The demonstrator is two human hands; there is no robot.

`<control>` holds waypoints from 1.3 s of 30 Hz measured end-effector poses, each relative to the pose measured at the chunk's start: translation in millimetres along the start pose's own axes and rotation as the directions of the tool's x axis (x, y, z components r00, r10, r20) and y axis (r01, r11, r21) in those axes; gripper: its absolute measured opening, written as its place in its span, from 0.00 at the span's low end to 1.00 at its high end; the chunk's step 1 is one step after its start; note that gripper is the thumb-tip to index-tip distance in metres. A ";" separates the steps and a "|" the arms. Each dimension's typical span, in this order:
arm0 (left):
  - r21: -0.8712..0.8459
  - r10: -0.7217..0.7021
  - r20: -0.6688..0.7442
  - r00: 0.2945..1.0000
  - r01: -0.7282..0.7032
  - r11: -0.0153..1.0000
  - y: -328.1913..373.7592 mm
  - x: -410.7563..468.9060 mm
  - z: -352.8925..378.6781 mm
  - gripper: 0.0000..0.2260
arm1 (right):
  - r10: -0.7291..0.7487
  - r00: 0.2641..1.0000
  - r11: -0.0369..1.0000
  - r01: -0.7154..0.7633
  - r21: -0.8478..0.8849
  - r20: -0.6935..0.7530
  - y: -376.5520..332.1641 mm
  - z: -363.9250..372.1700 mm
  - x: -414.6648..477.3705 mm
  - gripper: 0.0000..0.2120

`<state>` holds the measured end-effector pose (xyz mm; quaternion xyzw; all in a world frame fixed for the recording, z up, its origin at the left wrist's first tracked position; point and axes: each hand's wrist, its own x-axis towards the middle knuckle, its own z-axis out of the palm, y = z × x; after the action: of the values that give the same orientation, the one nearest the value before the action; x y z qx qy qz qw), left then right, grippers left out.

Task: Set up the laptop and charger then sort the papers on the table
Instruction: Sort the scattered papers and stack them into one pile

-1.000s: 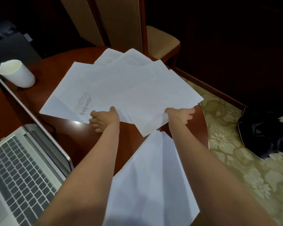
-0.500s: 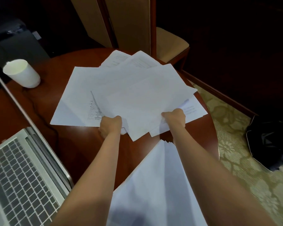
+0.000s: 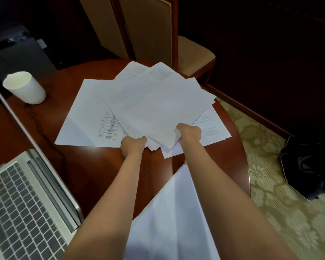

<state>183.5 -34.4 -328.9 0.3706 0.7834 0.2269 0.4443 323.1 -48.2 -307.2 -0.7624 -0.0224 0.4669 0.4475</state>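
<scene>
Over the round red-brown wooden worktop [image 3: 101, 166] beside patterned beige carpet [image 3: 270, 166], left hand [image 3: 133, 145] and right hand [image 3: 189, 133] grips are clutching a white paper stack [image 3: 158, 109].

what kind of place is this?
Probably a hotel room or small meeting room: a polished round wooden table, an upholstered wood-framed chair and patterned carpet. An open laptop and papers fit desk work.

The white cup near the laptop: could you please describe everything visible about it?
The white paper-looking cup is a plain tapered cylinder, wider at its open rim, which is slightly bent. It stands upright on the round reddish wooden table, beyond the open silver laptop. No hand touches it; contents cannot be told.
</scene>
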 end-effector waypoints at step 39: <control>-0.354 -0.007 0.265 0.964 0.104 0.929 15.6 -30.4 -19.3 0.10 | -0.320 0.946 0.877 0.272 -0.395 -0.060 25.6 -122.9 10.9 0.18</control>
<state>182.8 -49.0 -292.4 0.2856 0.6730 0.3054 0.6101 409.3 -139.8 -312.6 -0.8496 -0.2016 0.3317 0.3570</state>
